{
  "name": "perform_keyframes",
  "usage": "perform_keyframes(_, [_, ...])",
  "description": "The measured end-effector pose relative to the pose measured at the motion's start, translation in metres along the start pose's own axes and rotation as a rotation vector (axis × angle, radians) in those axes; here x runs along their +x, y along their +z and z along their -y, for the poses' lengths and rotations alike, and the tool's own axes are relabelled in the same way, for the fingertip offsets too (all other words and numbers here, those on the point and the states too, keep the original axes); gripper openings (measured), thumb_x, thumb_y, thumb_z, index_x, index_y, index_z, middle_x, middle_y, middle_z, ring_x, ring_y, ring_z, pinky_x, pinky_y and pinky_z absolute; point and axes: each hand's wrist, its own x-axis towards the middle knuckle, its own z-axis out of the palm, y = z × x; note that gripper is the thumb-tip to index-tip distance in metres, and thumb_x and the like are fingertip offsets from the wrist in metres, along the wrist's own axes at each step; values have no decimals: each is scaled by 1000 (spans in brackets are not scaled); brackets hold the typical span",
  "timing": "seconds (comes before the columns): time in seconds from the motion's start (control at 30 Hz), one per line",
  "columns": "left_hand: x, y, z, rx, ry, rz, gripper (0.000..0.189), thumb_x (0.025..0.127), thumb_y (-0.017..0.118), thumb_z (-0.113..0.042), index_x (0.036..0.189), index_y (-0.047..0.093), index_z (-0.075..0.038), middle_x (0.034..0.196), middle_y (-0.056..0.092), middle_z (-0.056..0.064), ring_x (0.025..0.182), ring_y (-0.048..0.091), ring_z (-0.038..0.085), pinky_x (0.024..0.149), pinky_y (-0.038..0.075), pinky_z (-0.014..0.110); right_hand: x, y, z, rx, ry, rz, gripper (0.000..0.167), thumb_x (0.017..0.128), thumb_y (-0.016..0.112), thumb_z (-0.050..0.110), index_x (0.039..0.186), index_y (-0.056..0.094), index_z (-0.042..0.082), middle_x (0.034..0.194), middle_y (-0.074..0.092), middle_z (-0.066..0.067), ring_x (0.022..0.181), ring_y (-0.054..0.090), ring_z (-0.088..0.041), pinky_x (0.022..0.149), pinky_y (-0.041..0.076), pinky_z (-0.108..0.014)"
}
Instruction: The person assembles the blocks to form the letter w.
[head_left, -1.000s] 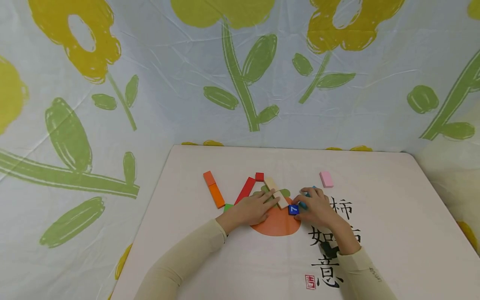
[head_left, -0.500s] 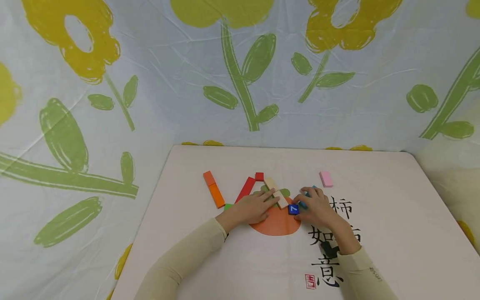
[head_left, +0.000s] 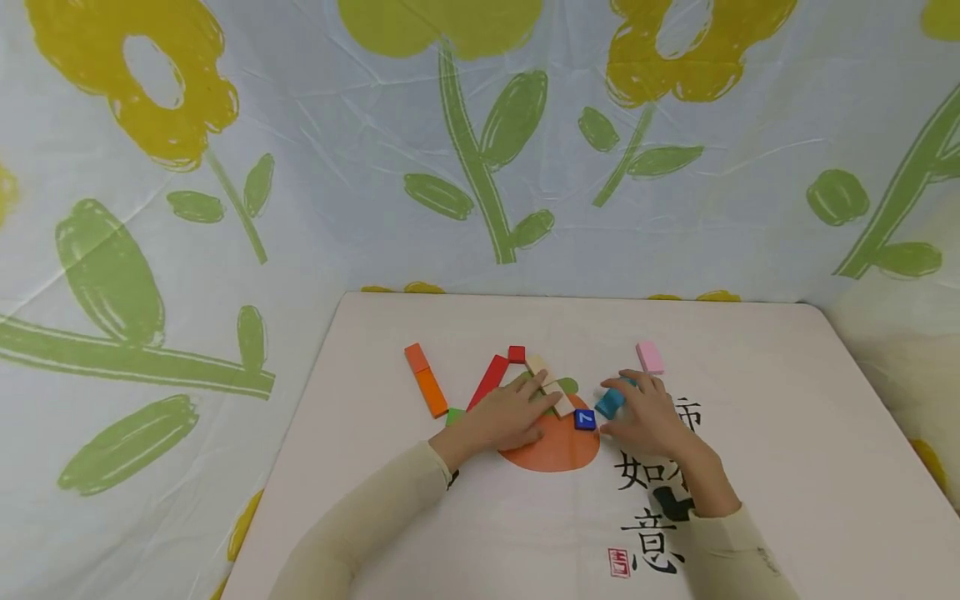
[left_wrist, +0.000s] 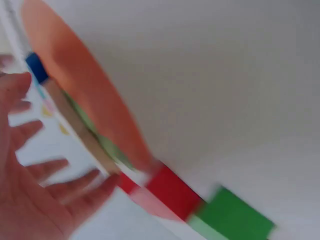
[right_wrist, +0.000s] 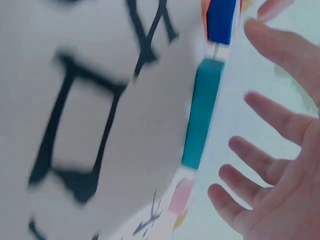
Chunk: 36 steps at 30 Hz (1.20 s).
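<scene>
My left hand (head_left: 506,417) lies over the printed orange persimmon (head_left: 558,450), its spread fingers reaching to two beige wooden blocks (head_left: 551,387) set end to end. In the left wrist view the fingertips come up to the beige row (left_wrist: 82,125); whether they press it is unclear. A dark blue block (head_left: 585,419) with a white 7 sits at the row's near end. Just right of it is a teal block (head_left: 611,403), with my right hand (head_left: 648,417) above and beside it. In the right wrist view, the loosely spread fingers hold nothing, apart from the teal block (right_wrist: 202,115).
A red cube (head_left: 517,354), a long red block (head_left: 487,382) and a green block (head_left: 454,415) continue the zigzag leftward to the orange blocks (head_left: 426,380). A pink block (head_left: 650,357) lies farther back on the right. Black characters (head_left: 651,542) are printed on the pale tabletop (head_left: 787,433).
My right hand has drawn back rightward from the dark blue block, its fingers wider apart, and more of the teal block shows. The left hand stays at the beige blocks.
</scene>
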Motion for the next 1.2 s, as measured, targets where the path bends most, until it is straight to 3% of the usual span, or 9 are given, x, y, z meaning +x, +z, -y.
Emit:
perform_keyframes(0.1, [-3,1,-16,34,-46,-20,68,100,50,-54,160,26,-30,165,15,13,143,32,37,106,42,47,-2,-5,-8,0,40,-48,68,80,85,24,136,53,-1,139,41,-33,123,34,-58,95,32,-73])
perform_keyframes(0.23, [-3,5,-38,72,-115,18,72,99,45,-62,161,18,-38,166,9,14,146,23,44,106,40,51,-1,-9,-16,8,114,-84,77,83,83,32,140,47,-6,137,41,-37,121,35,-60,90,33,-75])
perform_keyframes(0.43, [-1,11,-58,84,-173,51,77,96,43,-68,161,11,-41,166,8,16,147,18,45,105,40,56,1,-7,-21,33,241,-16,94,82,80,47,145,38,-8,139,35,-42,123,32,-61,89,34,-76])
perform_keyframes(0.8, [0,10,-70,121,-177,105,80,95,42,-70,161,8,-40,165,13,16,142,33,43,96,48,53,3,-1,-15,17,330,26,98,80,81,46,145,36,-12,139,33,-44,125,29,-64,93,31,-77])
perform_keyframes(1.2, [3,12,-74,155,-190,111,80,95,43,-71,161,12,-39,165,16,15,139,37,44,95,47,57,3,5,-16,-39,323,33,103,77,83,48,143,35,-15,138,33,-45,124,30,-64,93,33,-76])
